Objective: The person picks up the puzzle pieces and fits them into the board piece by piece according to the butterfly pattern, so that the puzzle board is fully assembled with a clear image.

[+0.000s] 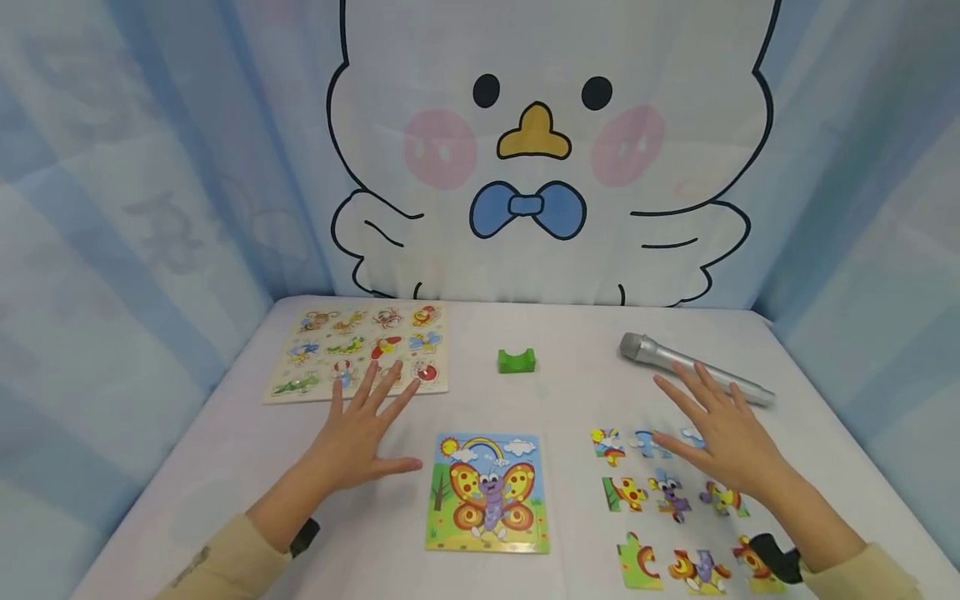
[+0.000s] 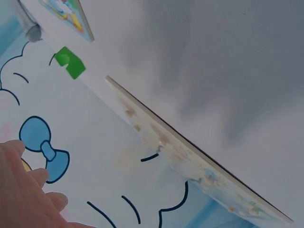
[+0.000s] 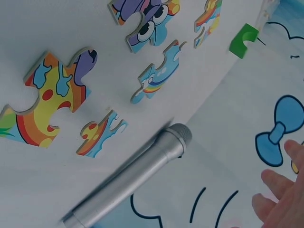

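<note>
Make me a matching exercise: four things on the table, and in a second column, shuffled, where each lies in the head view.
Things:
1. Microphone
2. Butterfly picture
3. Cream board of small creatures
4. Green block

Places:
A. Front, middle
B. Back, middle
C. Back, right
D. Back, left

Pairs: 1-C, 2-A, 3-D, 4-B

In the head view, the left hand (image 1: 356,437) hides part of the bottom row on the picture board (image 1: 363,343); the right hand (image 1: 727,442) covers bits of the microphone (image 1: 663,354) and some puzzle pieces (image 1: 643,442). Each wrist view crops its hand; the left blurs the picture board.
</note>
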Demonstrator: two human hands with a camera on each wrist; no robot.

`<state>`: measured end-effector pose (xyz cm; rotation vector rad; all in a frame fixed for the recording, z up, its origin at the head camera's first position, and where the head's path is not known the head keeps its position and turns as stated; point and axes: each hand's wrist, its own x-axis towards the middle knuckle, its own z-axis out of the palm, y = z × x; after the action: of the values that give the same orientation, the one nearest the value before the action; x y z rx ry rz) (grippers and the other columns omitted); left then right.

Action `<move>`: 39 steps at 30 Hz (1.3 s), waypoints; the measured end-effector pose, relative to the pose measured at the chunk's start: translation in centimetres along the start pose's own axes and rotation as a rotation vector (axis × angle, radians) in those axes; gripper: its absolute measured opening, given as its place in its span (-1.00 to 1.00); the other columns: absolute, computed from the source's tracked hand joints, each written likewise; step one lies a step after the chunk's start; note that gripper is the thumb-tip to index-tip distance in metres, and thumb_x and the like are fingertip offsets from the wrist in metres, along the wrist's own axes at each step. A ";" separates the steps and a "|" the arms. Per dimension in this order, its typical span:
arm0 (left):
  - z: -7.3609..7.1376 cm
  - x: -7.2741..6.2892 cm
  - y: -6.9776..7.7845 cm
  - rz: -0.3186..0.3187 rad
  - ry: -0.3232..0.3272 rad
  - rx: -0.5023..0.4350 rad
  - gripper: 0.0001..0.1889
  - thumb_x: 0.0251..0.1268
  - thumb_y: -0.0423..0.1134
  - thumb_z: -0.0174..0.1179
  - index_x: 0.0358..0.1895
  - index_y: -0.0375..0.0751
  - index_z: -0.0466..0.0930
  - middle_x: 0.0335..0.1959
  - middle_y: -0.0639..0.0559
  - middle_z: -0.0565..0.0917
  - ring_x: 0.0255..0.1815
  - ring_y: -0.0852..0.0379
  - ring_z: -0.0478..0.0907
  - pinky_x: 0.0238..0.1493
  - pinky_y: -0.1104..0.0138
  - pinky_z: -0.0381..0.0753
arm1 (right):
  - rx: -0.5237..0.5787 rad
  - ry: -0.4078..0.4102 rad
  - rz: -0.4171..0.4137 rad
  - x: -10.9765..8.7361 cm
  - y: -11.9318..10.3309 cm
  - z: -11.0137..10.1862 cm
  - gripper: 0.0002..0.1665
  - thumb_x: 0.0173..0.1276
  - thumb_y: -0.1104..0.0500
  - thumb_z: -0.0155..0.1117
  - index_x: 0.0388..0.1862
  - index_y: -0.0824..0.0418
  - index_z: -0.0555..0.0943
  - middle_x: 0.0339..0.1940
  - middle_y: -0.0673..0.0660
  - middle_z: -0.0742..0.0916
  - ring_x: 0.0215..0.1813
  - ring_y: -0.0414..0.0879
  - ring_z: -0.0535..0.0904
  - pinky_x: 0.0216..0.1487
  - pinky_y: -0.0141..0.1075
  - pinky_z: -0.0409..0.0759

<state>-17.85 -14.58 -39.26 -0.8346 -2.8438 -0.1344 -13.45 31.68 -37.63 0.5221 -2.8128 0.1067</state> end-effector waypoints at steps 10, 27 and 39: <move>0.8 -0.1 0.6 0.001 -0.045 -0.071 0.12 -0.22 0.48 0.14 0.45 0.05 -0.08 0.48 -0.06 -0.24 0.43 -0.22 -0.36 0.20 -0.36 -0.35 | 0.049 -0.020 -0.005 -0.1 -0.6 0.3 -0.10 0.22 -0.22 0.15 0.45 0.00 0.07 0.48 0.16 0.06 0.47 0.09 -0.21 0.32 0.25 -0.27; 1.7 0.0 1.9 -0.078 -0.117 -0.244 0.18 -0.24 0.42 0.22 0.46 -0.03 -0.14 0.47 -0.10 -0.13 0.43 -0.20 -0.21 0.20 -0.36 -0.19 | 0.174 -0.118 0.034 0.9 -1.5 1.1 -0.10 0.15 -0.13 0.28 0.40 0.09 0.16 0.38 0.30 0.25 0.39 0.25 0.04 0.29 0.22 0.05; 2.6 -0.7 3.7 -0.057 -0.201 -0.346 0.24 -0.40 0.40 0.32 0.45 -0.06 -0.07 0.46 -0.10 -0.08 0.42 -0.22 -0.15 0.21 -0.34 -0.18 | 0.208 -0.240 0.051 2.1 -2.4 2.6 -0.13 0.06 0.00 0.39 0.34 0.15 0.28 0.29 0.28 0.39 0.31 0.28 0.21 0.12 0.24 0.31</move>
<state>-15.59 -11.51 -41.84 -0.8723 -3.0839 -0.5971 -15.14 28.40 -39.46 0.5410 -3.0697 0.3743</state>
